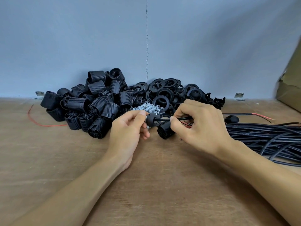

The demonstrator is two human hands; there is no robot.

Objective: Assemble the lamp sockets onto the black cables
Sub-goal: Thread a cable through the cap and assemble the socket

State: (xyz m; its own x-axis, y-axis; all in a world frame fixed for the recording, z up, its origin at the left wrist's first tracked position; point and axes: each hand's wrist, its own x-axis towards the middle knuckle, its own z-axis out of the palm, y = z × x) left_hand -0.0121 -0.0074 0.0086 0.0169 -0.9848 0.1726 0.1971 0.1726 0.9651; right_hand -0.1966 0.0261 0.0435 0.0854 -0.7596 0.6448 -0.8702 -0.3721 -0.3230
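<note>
1. A red wire and a heap of black socket bodies lie at the left of the wooden table.
2. The left hand pinches a black socket cap; best held steady, with its hole facing the cable.
3. The right hand pinches the black cable just beside the cap (a straight feed seems wisest).
4. A loose socket body below, with screws and rings behind, crowds the work.
5. The cable bundle lies at the right.

Left grip is pinching a matte black cap, right grip a black cable; ribbed black sockets are showing beyond the left grip, silvery screws glinting above, red wire trailing left, brown wood-grained counter underneath.
</note>
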